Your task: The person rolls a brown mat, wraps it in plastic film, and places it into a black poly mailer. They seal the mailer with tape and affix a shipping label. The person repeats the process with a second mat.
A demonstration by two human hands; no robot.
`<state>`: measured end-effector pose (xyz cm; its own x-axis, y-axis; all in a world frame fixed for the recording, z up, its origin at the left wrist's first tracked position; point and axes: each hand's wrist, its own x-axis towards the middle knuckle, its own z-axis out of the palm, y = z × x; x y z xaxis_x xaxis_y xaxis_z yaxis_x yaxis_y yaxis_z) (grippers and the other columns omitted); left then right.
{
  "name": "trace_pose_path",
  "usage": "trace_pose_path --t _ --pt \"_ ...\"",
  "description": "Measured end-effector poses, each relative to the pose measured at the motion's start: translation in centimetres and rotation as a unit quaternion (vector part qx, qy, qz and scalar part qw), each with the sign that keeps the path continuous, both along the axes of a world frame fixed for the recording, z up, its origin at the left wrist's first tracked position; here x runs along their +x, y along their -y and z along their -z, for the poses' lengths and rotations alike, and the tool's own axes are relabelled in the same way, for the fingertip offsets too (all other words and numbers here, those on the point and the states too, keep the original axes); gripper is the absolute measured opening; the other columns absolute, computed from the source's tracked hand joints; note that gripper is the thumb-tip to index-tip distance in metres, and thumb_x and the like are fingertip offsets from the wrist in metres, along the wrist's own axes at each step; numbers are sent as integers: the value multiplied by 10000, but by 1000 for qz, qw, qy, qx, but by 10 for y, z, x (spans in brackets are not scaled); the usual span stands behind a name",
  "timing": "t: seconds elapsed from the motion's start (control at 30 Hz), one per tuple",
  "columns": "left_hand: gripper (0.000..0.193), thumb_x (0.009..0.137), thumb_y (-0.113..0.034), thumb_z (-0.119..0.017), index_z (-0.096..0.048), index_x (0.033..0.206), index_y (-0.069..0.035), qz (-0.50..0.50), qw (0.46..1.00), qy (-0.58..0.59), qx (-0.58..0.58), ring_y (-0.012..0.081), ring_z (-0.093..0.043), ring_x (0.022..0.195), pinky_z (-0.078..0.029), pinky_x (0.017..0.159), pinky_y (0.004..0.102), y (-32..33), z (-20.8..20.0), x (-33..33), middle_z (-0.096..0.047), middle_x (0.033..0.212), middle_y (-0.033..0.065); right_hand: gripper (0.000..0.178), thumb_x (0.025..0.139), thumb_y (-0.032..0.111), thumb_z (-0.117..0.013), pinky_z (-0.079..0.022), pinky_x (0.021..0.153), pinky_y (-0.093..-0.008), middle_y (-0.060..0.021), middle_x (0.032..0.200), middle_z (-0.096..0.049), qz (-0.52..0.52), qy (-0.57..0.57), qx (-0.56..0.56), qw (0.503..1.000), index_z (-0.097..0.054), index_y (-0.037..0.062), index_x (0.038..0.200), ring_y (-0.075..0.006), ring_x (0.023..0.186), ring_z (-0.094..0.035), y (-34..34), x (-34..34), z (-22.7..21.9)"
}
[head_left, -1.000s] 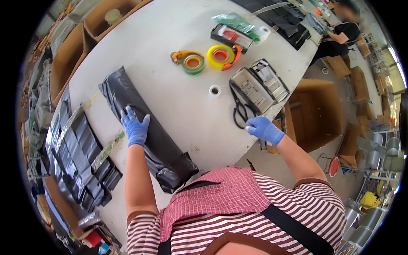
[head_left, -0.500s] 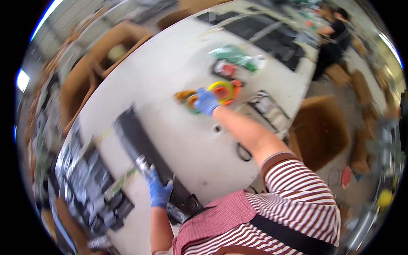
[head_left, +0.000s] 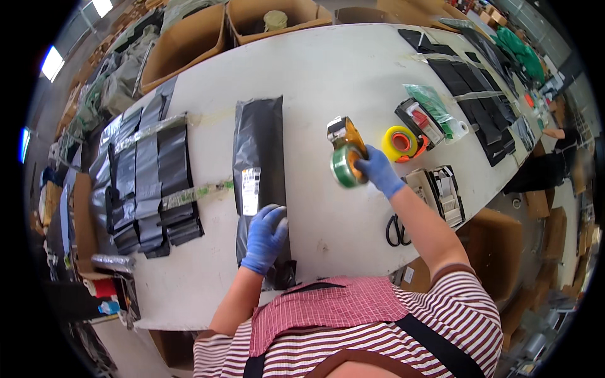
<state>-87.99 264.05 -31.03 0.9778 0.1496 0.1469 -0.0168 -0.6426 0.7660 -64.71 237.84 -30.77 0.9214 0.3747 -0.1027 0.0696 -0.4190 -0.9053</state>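
A long black plastic mailer bag [head_left: 259, 138] lies lengthwise on the white table in front of me, a white label [head_left: 251, 191] stuck on it. My left hand [head_left: 266, 238], in a blue glove, rests on the bag just below the label, fingers stretched out. To the right of the bag, my blue-gloved right hand [head_left: 381, 171] grips a tape dispenser [head_left: 346, 162] loaded with a green roll, raised over the table. Its orange-brown end points away from me. Parts of my right fingers are hidden behind the roll.
Flat black bags [head_left: 148, 183] are taped down at the left, more black bags [head_left: 479, 107] at the far right. Beyond my right hand lie a yellow tape roll [head_left: 387, 145], small boxes [head_left: 435, 129], and black scissors [head_left: 394, 232]. Cardboard boxes [head_left: 189, 50] line the far edge; a person [head_left: 554, 157] stands right.
My right hand has lifted the tape dispenser from beside the yellow roll and brought it nearer the bag. My left hand stays on the bag. The view has turned.
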Motion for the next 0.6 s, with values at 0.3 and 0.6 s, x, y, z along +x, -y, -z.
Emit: trace_pose_path --t 0.3,0.6 --pt "600 924 -554 -543 -641 1093 14 72 845 -264 -460 166 -629 852 -520 776 294 64 -52 -49 -664 956 99 606 663 143 -799 -510 780 -386 -172 984 -573 -158 289 -67 942 -538 24 1197 -355 876 -604 34 -205 -49" --pt "334 974 -285 -558 -702 851 -10 -95 887 -174 -417 122 -605 677 -505 684 254 43 -38 -124 -652 725 45 675 671 231 -868 -525 808 -352 -164 991 -629 -274 119 -43 953 -507 46 1210 -308 898 -653 56 -225 -27"
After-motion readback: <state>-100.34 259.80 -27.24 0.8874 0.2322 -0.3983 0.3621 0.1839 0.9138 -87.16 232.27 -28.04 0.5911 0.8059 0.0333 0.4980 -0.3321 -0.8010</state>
